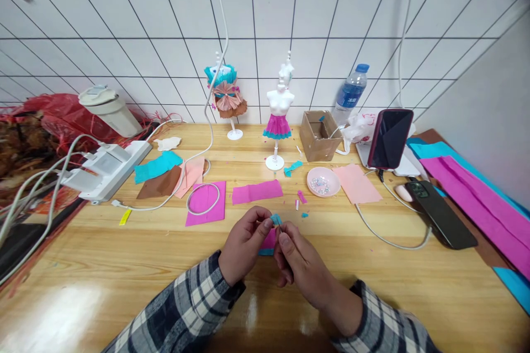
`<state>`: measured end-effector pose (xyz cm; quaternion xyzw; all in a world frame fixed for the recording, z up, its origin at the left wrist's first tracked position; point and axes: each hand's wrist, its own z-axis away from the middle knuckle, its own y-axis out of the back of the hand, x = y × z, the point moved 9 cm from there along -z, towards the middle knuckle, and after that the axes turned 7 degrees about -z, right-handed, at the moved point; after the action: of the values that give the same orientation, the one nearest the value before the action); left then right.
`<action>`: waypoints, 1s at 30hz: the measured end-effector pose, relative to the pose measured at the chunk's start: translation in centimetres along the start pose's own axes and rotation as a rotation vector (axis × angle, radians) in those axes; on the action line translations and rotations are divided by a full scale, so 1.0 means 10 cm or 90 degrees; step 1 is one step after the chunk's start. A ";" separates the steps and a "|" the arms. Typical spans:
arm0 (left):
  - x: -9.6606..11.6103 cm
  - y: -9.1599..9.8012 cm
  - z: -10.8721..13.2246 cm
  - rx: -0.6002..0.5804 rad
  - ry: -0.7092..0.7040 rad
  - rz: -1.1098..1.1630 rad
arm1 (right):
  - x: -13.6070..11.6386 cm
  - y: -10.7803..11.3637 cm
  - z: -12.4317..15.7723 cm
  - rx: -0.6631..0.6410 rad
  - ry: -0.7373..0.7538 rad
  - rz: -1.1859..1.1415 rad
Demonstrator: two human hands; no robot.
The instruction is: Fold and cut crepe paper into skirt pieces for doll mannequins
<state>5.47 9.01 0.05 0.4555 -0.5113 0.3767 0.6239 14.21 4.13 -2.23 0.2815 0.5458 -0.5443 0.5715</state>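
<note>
My left hand [245, 242] is closed in a pinch on a small pink and teal crepe paper piece [271, 236], held just above the wooden table [124, 265]. My right hand [298, 265] is closed too, its fingertips meeting the same piece from the right and gripping a thin object I cannot make out. Both hands meet at the centre front of the table. Behind them lies a pink paper strip [256, 192] and a few paper scraps [301, 198].
Two small mannequins stand at the back: one with a teal and brown dress [226, 96], one with a pink skirt [278, 116]. Nearby are a cardboard box [318, 135], a pink bead dish [323, 182], a water bottle [350, 94], two phones [390, 138] [441, 214], a power strip [107, 168] and cables.
</note>
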 end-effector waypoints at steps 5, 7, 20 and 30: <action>-0.01 0.00 0.00 -0.006 -0.003 -0.011 | 0.01 0.02 -0.01 0.013 -0.002 -0.013; -0.01 0.00 -0.01 -0.006 -0.007 -0.011 | 0.01 0.02 -0.01 0.018 -0.002 -0.019; -0.03 -0.02 -0.01 -0.015 -0.004 -0.001 | 0.08 0.04 -0.03 0.026 -0.028 -0.047; -0.03 -0.03 -0.02 -0.021 -0.003 0.007 | 0.04 0.02 -0.02 0.007 -0.019 -0.047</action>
<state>5.70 9.13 -0.35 0.4431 -0.5214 0.3705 0.6282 14.24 4.21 -2.64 0.2563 0.5444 -0.5719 0.5575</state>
